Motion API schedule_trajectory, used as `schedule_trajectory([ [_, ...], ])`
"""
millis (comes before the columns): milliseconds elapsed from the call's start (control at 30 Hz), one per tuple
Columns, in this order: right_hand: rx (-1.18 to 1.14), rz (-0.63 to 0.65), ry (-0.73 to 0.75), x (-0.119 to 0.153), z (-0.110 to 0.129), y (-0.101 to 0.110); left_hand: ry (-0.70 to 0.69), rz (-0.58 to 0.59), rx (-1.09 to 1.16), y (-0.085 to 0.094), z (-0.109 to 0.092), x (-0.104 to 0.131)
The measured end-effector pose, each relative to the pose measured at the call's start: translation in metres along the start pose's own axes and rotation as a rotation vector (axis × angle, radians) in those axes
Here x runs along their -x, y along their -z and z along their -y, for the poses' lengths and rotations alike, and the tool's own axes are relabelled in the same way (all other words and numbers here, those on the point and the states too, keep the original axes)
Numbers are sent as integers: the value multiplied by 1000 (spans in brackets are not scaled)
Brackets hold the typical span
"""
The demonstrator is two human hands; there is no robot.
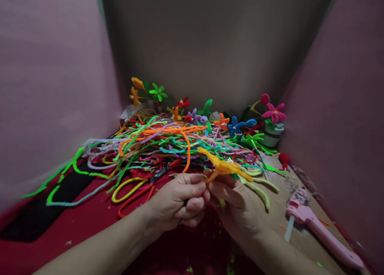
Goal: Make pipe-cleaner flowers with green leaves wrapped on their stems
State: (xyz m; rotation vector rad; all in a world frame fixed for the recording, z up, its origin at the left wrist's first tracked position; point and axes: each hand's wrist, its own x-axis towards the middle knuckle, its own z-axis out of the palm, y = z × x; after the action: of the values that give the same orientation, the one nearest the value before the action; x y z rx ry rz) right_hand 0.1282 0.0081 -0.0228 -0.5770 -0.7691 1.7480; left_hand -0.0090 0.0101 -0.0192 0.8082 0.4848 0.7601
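An orange-yellow pipe cleaner flower (225, 167) is held up in front of me, its petals spread sideways. My right hand (232, 195) pinches it near its base from the right. Close against it, my left hand (187, 199) has its thumb and fingers pressed together at the lower end of the flower. The fingertips of both hands nearly touch. Just behind them spreads a large heap of coloured pipe cleaners (168, 143). Scissors with red and yellow handles (129, 189) lie left of my left hand, their blades partly under the heap.
A pink glue gun (324, 235) lies on the brown board (274, 239) at the right. Finished flowers, among them a pink one (274, 113) by a small pot (271, 136), stand behind the heap. A black strip (39, 211) lies on the red cloth (81, 223) at the left.
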Motion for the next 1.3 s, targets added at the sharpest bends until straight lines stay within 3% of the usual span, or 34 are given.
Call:
schedule_trajectory([
  [133, 24, -26, 16, 1, 1, -1, 102, 131, 31, 7, -3, 0],
  [233, 22, -32, 29, 0, 3, -2, 24, -11, -320, 1, -5, 0],
  [333, 16, -53, 36, -1, 2, -1, -254, -265, -992, -6, -2, 2],
  [433, 22, -62, 56, -1, -1, -1, -583, -351, -1562, -2, 8, 2],
  [500, 33, -46, 87, -1, -2, -1, -760, -348, -1767, 5, 13, 2],
  [567, 62, -49, 136, 0, -2, -3, -834, -343, -1809, 10, 15, 1],
  [633, 119, -66, 174, 0, 0, -5, -766, -356, -1693, 10, 13, 0],
  [767, 231, -90, 150, 0, 4, -6, -486, -394, -1277, -1, 5, -1],
  [967, 214, 35, 99, 4, 3, -3, -190, -345, -605, -11, -4, 1],
  [1167, 92, 11, 74, 1, -2, 3, -19, -60, -109, -5, -4, 2],
  [1300, 91, 88, 21, 0, -7, 7, 66, 79, 49, 4, 0, 0],
])
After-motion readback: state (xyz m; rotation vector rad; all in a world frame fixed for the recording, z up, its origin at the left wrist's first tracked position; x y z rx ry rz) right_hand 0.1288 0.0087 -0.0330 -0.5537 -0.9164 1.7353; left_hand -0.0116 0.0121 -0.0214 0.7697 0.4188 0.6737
